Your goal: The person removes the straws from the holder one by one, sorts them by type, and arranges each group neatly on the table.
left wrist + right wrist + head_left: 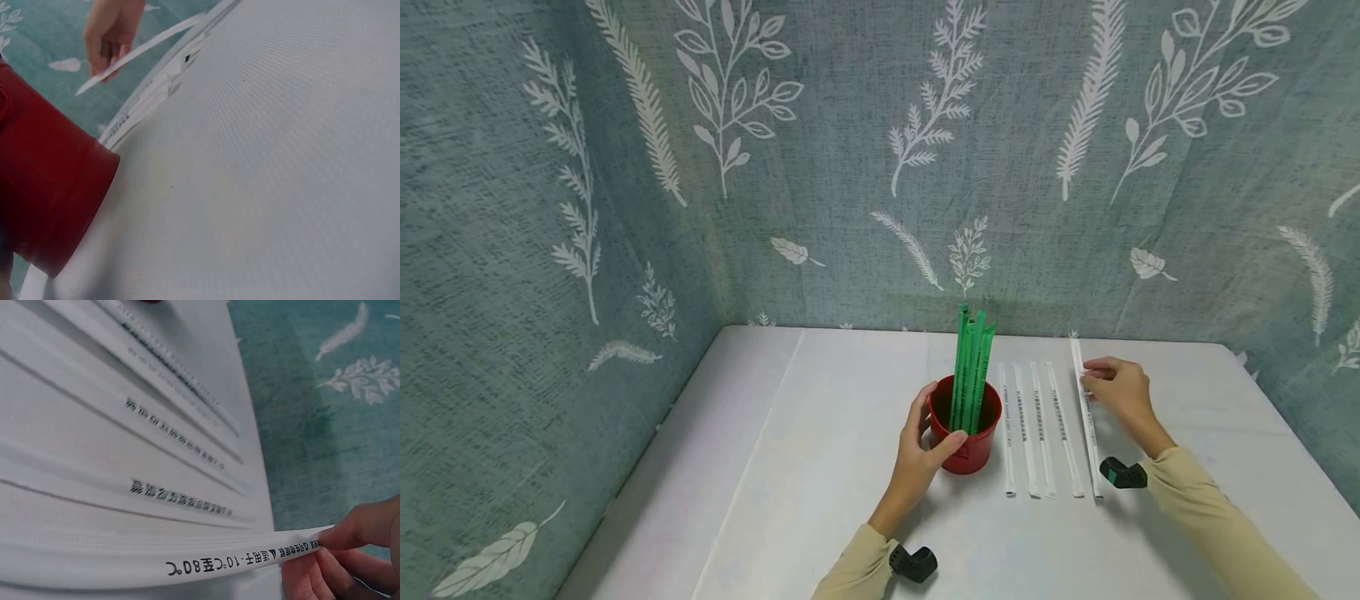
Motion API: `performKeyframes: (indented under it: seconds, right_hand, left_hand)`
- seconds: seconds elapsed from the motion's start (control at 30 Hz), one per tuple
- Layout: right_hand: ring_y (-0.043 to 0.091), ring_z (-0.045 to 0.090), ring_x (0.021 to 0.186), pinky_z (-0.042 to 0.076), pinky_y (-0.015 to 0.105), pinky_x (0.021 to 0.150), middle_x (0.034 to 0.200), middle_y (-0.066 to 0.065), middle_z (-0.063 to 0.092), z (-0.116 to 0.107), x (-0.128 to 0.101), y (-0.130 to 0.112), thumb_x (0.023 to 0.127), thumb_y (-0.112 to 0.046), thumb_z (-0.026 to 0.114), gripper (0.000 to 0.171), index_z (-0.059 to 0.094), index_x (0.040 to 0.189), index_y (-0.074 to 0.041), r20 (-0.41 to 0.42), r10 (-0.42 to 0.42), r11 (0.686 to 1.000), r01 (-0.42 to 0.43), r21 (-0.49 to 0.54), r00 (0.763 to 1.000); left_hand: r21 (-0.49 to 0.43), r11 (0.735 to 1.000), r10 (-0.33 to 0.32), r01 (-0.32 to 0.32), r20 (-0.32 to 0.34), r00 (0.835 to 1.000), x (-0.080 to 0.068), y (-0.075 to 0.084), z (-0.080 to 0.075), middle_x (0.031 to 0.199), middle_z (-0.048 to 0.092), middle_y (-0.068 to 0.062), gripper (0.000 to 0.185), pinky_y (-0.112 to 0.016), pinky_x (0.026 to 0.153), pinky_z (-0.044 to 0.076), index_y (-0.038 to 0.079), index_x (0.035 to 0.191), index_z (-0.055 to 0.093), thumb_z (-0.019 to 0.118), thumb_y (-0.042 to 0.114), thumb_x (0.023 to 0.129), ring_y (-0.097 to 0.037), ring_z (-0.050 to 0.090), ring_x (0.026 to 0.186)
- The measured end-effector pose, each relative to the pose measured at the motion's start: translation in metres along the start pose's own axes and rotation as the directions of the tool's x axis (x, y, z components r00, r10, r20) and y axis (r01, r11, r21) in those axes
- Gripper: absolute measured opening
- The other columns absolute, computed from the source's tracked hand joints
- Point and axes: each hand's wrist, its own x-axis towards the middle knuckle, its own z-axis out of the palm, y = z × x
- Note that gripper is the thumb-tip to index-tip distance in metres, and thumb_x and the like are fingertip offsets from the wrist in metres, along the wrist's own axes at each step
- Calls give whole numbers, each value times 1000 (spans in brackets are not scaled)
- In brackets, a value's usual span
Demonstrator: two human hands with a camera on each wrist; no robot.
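Observation:
My left hand (917, 446) grips a small red bucket (970, 454), its thumb over the near rim and its fingers round the left side. Several green-wrapped straws (973, 367) stand upright in the bucket. With thumb and fingers, my right hand (1122, 390) pinches a white paper-wrapped straw (119, 575) near its far end. In the left wrist view that end is raised off the table. To its left, several more white-wrapped straws (1042, 433) lie side by side, printed with dark lettering. The bucket's outer wall (50, 162) fills the left of the left wrist view.
A white-covered table (820, 458) carries everything. Behind it and to its left hangs a grey-green cloth (850, 183) with white leaf prints. A black wrist camera (913, 564) sits by the left sleeve, and another camera (1123, 473) by the right cuff.

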Motion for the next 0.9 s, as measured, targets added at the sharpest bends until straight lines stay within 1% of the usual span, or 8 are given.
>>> performKeyframes:
  seconds: [0.07, 0.23, 0.3, 0.37, 0.43, 0.63, 0.8, 0.9]
  right_hand:
    - [8, 60, 63, 54, 24, 56, 93, 25, 65, 1, -1, 0, 86, -5, 61, 30, 61, 110, 13, 10, 13, 1000, -13, -7, 1000]
    - [11, 62, 60, 53, 25, 54, 88, 22, 66, 3, 1, 9, 85, -6, 59, 31, 61, 109, 14, 29, 49, 999, -48, -12, 998]
    - [11, 62, 58, 52, 23, 52, 86, 20, 66, 5, 3, 12, 84, -7, 59, 32, 61, 108, 14, 33, 65, 998, -65, -11, 997]
    - [11, 61, 57, 50, 21, 50, 85, 20, 66, 7, 4, 15, 84, -7, 59, 32, 62, 108, 14, 26, 78, 997, -78, -15, 997]
    - [10, 60, 57, 49, 20, 48, 85, 19, 66, 10, 6, 18, 84, -7, 59, 32, 62, 107, 14, 20, 92, 996, -91, -20, 996]
    - [9, 56, 57, 47, 23, 49, 82, 15, 66, 17, 7, 26, 82, -7, 59, 29, 64, 103, 11, 10, 100, 992, -99, -82, 995]
    - [13, 55, 59, 46, 24, 48, 79, 17, 66, 19, 5, 27, 80, -4, 59, 25, 65, 98, 12, -14, 43, 991, -45, -123, 999]
    - [20, 58, 63, 46, 27, 51, 76, 17, 66, 20, 5, 26, 78, -3, 59, 23, 67, 94, 12, -35, -24, 986, 18, -165, 999]
  left_hand:
    - [12, 1000, 9, -9, -1, 1000, 0, -4, 0, 142, 41, 2, 69, -53, 103, 31, 25, 146, 30, 65, 20, 87, -22, 36, 131]
    - [-7, 1000, -9, 10, 13, 1000, -3, 21, 0, 142, 41, -9, 67, -55, 103, 30, 12, 146, 30, 63, 16, 88, -28, 36, 130]
    - [-16, 1000, -15, 15, 17, 1000, -4, 24, 0, 142, 41, -9, 67, -55, 103, 30, 11, 146, 30, 63, 16, 88, -28, 37, 130]
    - [-17, 1000, -14, 14, 15, 1000, -3, 22, -1, 142, 41, -8, 67, -55, 103, 30, 12, 146, 31, 63, 16, 88, -28, 36, 130]
    - [-16, 1000, -16, 16, 8, 1000, -3, 14, -1, 142, 41, -3, 67, -54, 103, 30, 17, 146, 31, 64, 17, 88, -25, 36, 131]
    - [-1, 1000, -13, 13, -7, 1000, -2, -8, -1, 142, 41, 6, 68, -51, 104, 30, 29, 145, 31, 64, 19, 87, -18, 36, 131]
    - [3, 1000, -13, 13, -2, 1000, -1, -8, 0, 142, 41, 5, 69, -51, 104, 30, 29, 146, 30, 65, 19, 87, -19, 35, 131]
    - [-9, 1000, -18, 18, 0, 1000, -1, 2, 0, 142, 41, 1, 69, -53, 104, 29, 23, 146, 30, 65, 17, 87, -22, 35, 131]
